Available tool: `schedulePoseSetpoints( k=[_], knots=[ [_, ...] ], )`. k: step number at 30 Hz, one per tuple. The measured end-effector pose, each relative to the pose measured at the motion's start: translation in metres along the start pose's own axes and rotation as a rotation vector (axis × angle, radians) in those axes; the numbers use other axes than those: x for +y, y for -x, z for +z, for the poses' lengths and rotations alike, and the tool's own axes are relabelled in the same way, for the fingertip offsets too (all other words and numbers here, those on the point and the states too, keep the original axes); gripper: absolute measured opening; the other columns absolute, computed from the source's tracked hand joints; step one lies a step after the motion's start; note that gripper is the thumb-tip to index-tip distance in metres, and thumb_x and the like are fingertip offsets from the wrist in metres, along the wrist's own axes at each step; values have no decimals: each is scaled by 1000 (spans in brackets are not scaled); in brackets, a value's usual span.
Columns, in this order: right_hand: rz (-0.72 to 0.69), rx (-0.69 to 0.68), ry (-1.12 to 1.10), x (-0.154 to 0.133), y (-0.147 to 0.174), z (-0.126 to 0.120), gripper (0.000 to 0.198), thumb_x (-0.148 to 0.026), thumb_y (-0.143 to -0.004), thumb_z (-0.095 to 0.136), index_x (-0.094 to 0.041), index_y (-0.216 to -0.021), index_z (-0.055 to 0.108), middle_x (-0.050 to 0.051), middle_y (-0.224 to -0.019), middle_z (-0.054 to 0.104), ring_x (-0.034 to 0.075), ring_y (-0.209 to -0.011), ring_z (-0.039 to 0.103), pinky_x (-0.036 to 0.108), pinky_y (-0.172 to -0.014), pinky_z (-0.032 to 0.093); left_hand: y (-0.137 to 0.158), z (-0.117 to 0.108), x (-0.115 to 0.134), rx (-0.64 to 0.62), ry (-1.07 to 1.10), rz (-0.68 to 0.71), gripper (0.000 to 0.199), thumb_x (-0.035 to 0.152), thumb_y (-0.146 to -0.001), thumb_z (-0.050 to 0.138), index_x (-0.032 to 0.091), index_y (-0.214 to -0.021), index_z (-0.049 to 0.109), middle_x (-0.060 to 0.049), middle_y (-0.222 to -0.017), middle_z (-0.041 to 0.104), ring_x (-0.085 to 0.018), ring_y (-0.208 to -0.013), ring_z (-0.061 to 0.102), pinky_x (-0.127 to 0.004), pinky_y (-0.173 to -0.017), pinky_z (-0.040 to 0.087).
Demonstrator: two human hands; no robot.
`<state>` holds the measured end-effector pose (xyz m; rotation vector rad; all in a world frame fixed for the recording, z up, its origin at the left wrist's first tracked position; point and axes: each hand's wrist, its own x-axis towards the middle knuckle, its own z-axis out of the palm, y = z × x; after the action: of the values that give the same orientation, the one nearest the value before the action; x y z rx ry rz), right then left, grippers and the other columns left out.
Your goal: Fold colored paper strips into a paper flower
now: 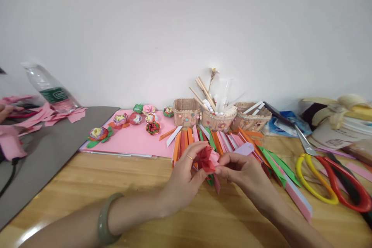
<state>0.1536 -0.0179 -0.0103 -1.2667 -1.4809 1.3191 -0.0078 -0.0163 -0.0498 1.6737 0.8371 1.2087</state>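
A folded paper flower (207,159) in red and pink is held above the wooden table, in the middle of the head view. My left hand (186,172), with a ring on one finger, curls around its left side. The thumb and fingers of my right hand (242,170) pinch its pink right edge. The fingers hide part of the flower. Just behind my hands lie folded paper strips (222,142) in orange, pink, green and white. A lilac strip (244,148) shows right above my right hand.
Finished paper flowers (153,128) sit on a pink sheet (133,141) at the left. Small decorated baskets (186,113) line the wall, one with sticks and cotton swabs. Scissors (331,174) lie right. A bottle (50,89) and another person's hand (4,113) are far left.
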Motion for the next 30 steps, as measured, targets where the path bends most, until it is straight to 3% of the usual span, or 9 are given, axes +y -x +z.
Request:
schedulePoseSetpoints(
  k=[7,13,21,25,30],
  knots=[
    [35,8,-106,-4,1,5,24,-38,-60,72,-17,-67,64,-2,-53,61,10,-43,51,22,-45,41,-2,2,1,27,216,-111,37,30,-85,48,26,-120,38,-6,-126,45,-18,-109,49,-32,-90,43],
    [-85,190,27,-5,4,6,20,-38,-67,66,-18,-70,66,0,-61,62,12,-52,54,22,-51,44,-5,3,2,75,354,-178,35,29,-84,50,24,-117,39,-6,-124,49,-16,-102,54,-27,-82,47],
    [-72,111,55,0,3,10,24,-41,-66,67,-18,-67,58,-3,-53,58,11,-45,51,22,-44,40,-2,5,4,43,289,-136,37,29,-83,50,24,-118,38,-7,-124,45,-18,-109,49,-30,-87,44],
    [-90,184,159,1,4,12,22,-38,-72,60,-17,-66,63,-1,-49,57,12,-45,51,22,-44,39,-1,5,5,79,197,-70,35,25,-84,50,24,-117,40,-7,-123,44,-18,-109,48,-33,-91,41],
    [-241,268,247,0,11,15,17,-31,-75,58,-18,-74,68,2,-63,65,13,-51,57,23,-46,43,-2,4,1,166,145,-41,35,22,-84,48,24,-118,39,-7,-125,41,-19,-113,45,-34,-94,40]
  ],
)
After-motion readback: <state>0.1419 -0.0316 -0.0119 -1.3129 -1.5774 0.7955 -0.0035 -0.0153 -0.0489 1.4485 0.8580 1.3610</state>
